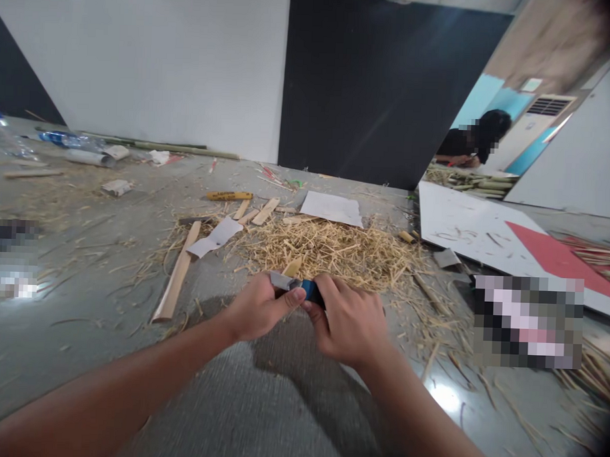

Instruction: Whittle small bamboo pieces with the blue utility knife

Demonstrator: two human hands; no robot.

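Observation:
My right hand (pixel 349 320) is closed around the blue-and-black handle of a knife (pixel 310 290). A flat grey blade points left from the handle, across my left hand (pixel 262 307). The left fingers are closed on a pale bamboo piece (pixel 293 265), whose tip sticks out beyond the blade. My left thumb presses close to the blade's base. Most of the bamboo piece is hidden behind the fingers and the blade. Just beyond both hands lies a heap of thin bamboo shavings (pixel 334 249).
A long bamboo strip (pixel 178 274) lies left of the heap, near folded paper (pixel 215 237). White paper (pixel 332 207) rests behind. Plastic bottles (pixel 70 140) are at far left. On the right are a white board (pixel 465 217) and pixelated items. A person (pixel 468 144) sits beyond the dark panel (pixel 374 91).

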